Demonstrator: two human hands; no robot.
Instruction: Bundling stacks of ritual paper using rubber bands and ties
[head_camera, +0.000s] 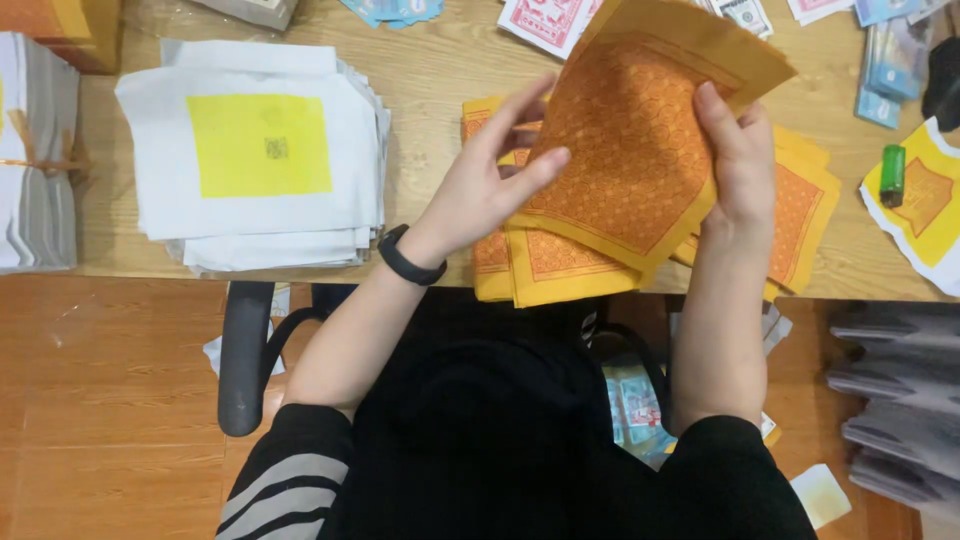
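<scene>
Orange-printed yellow sheets (625, 150) in both hands

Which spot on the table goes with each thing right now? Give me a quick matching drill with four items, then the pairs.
Things:
1. Orange-and-yellow patterned sheets
2. White paper stack with a yellow square
3. Green lighter
4. Black wristband

Places:
A. On a yellow-and-white sheet at the table's right edge
B. On the left wrist
C. Lifted between the left hand and right hand
D. Flat on the table's left part

Pairs: 1-C, 2-D, 3-A, 4-B
</scene>
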